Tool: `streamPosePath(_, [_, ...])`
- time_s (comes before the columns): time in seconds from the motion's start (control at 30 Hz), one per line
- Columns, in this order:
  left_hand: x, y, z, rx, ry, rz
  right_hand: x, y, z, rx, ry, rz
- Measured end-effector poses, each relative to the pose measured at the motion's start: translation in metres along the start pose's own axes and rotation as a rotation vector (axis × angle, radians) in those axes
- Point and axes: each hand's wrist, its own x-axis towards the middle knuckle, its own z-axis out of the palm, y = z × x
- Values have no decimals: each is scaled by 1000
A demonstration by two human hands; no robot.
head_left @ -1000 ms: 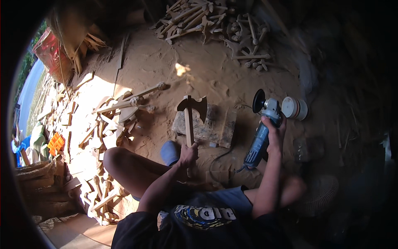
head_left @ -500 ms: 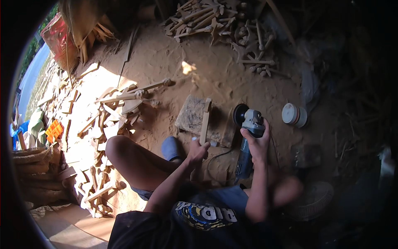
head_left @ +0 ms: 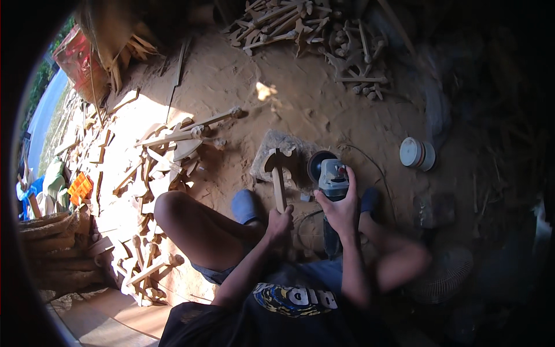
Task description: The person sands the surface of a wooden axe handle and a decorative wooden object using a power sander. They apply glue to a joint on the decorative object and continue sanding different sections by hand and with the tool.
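My left hand [head_left: 280, 224] is closed around the lower handle of an axe-shaped wooden piece [head_left: 279, 185]. The broad, curved head of that piece points away from me, over a rough block [head_left: 278, 139] on the ground. My right hand [head_left: 342, 214] grips an angle grinder [head_left: 333, 180] with a grey head and dark body. Its round dark disc [head_left: 315, 166] stands beside the block, to the right of the wooden head, with a gap visible between them. Whether the disc spins cannot be told.
Pale wooden pieces [head_left: 173, 139] lie heaped at left in sunlight. Another heap [head_left: 289, 26] is at the far side. A white tub [head_left: 415, 154] stands at right, a round fan grille [head_left: 444, 274] near my right knee. A cord [head_left: 381, 170] loops past the grinder.
The wooden piece has turned from edge-on to show its wide axe-like head. My right hand has brought the grinder left, closer to the block.
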Motion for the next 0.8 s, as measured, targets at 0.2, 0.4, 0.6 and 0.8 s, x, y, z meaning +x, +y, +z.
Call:
streamPosePath(0.2, [66, -13, -91, 219, 705, 361, 17, -7, -24, 69, 141, -66])
streamPosePath(0.4, [32, 29, -51, -641, -193, 66, 17, 11, -79, 111, 341, 21])
streamPosePath(0.6, [11, 45, -51, -781, -671, 3, 13, 29, -88, 132, 383, 24])
streamPosePath(0.8, [7, 42, -50, -782, -699, 5, 10, 27, -83, 171, 355, 66])
